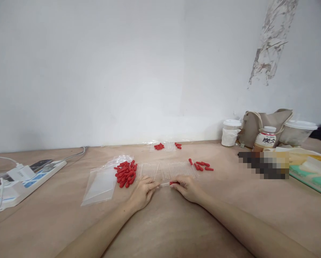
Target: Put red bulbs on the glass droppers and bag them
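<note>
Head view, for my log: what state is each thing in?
Left hand: fingers holding clear tube
Right hand: fingers holding red bulb
Loose tubes: in rows
Left-side bulbs: heaped
Right-side bulbs: scattered
Plastic bag: flat
Power strip: chargers plugged in
Bottle: upright, capped
White cup: upright, lidded
Tub: lidded

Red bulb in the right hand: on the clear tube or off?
Cannot tell: the clear tube runs from the left hand to the red bulb, but the right hand hides most of the bulb.

Red bulbs point(126, 175), colourless tubes point(179, 170), tan tabletop point(155, 229), pale grey wall point(122, 71), blue-patched white power strip point(33, 182)
</note>
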A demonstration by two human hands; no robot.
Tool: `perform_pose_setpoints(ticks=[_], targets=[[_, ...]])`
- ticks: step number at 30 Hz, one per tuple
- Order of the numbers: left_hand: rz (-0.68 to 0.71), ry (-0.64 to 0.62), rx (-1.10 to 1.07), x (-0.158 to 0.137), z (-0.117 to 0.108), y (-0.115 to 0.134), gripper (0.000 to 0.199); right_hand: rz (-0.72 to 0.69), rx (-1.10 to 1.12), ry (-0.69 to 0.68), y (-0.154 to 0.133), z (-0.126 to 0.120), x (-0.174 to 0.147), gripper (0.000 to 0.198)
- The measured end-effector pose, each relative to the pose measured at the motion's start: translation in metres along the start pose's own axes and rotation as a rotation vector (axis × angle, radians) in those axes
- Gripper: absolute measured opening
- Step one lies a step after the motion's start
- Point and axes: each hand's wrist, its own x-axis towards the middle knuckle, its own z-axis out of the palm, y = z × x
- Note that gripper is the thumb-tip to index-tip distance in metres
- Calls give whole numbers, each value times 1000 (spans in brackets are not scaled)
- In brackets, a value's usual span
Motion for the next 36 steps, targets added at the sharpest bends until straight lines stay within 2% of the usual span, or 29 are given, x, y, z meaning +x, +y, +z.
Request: perform_pose_setpoints(ticks=[7,15,23,26,36], targets=[[28,-23,70,-3,-1,4,25,-55,-15,-23,4,0,-1,13],[45,-35,99,-2,0,6,25,-47,-80,-56,-1,-2,-3,13],[17,-13,109,-3,0,12,23,-218,-161,-84,5,3,-7,14],[1,1,111,-4,0,15,25,-214,-207,-49,4,4,-7,15],[10,18,108,-3,1,22,26,-206,-323,-75,-2,5,-4,18]])
